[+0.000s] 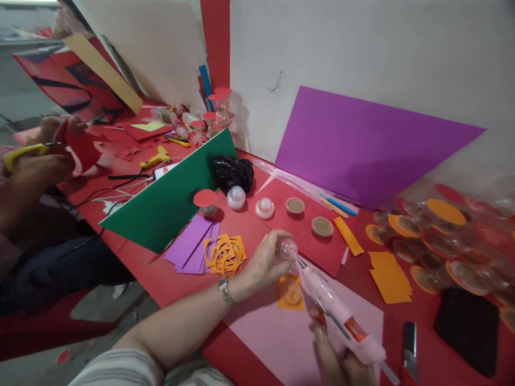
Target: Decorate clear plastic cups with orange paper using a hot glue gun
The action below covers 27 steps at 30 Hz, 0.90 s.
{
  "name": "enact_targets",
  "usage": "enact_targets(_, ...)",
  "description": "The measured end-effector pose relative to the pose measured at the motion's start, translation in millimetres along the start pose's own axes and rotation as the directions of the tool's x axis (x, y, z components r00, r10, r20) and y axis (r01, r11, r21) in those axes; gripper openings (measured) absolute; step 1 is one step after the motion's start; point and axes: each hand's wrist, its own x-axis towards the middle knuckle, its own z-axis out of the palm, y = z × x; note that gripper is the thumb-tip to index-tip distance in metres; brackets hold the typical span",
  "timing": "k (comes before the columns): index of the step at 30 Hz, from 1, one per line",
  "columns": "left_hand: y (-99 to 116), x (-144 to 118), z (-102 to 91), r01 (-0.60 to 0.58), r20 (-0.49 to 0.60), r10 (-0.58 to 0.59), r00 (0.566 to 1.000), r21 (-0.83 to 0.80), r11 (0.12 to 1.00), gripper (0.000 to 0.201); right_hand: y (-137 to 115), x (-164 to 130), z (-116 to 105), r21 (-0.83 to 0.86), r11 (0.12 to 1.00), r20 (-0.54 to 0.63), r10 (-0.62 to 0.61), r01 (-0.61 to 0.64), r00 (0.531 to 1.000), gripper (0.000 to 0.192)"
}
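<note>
My left hand (267,261) pinches a small clear plastic dome (288,249) above the table. My right hand (341,364), at the bottom edge, grips a pink hot glue gun (338,313); its metal tip touches the dome. Right under the dome lies an orange paper square with a clear round piece on it (290,292), resting on a pink sheet (289,338). A watch sits on my left wrist.
The red table (153,273) carries a green sheet (169,198), purple strips (192,244), an orange cutout (225,254), two domes (249,202), a purple sheet (362,145), orange pieces (390,276), many clear cups (454,252) and a cutter (410,348). Another person's hands (40,161) cut red paper at left.
</note>
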Motion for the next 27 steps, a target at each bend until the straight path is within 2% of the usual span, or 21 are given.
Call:
enact_targets(3, 1, -2, 0.4, -0.005, 0.01, 0.005, 1.0, -0.003, 1.0, 0.041, -4, -2, -1, -0.084, 0.992, -0.046, -0.093, 0.089, 0.995, 0.026)
enact_targets(6, 3, -4, 0.6, -0.006, 0.012, 0.005, 1.0, 0.003, 1.0, 0.041, -5, -2, -1, -0.11, 0.987, -0.066, -0.122, 0.114, 0.99, 0.025)
enact_targets(13, 2, -4, 0.5, -0.017, 0.004, 0.017, 1.0, 0.031, 0.999, 0.044, -9, -1, 0, -0.146, 0.985, -0.013, -0.09, 0.088, 0.996, 0.027)
enact_targets(16, 3, -4, -0.3, -0.033, -0.006, 0.033, 0.999, 0.036, 0.999, 0.043, -14, -1, 3, -0.156, 0.986, -0.031, -0.061, 0.056, 0.998, 0.028)
enact_targets(24, 3, -3, -1.1, -0.051, -0.008, 0.051, 0.999, 0.053, 0.997, 0.046, -15, -4, 8, -0.038, 0.996, -0.046, 0.084, -0.086, 0.995, 0.026)
enact_targets(27, 4, -3, -1.9, -0.061, -0.003, 0.062, 0.998, 0.062, 0.996, 0.046, -8, -4, 6, -0.012, 0.996, -0.031, 0.085, -0.085, 0.996, 0.027)
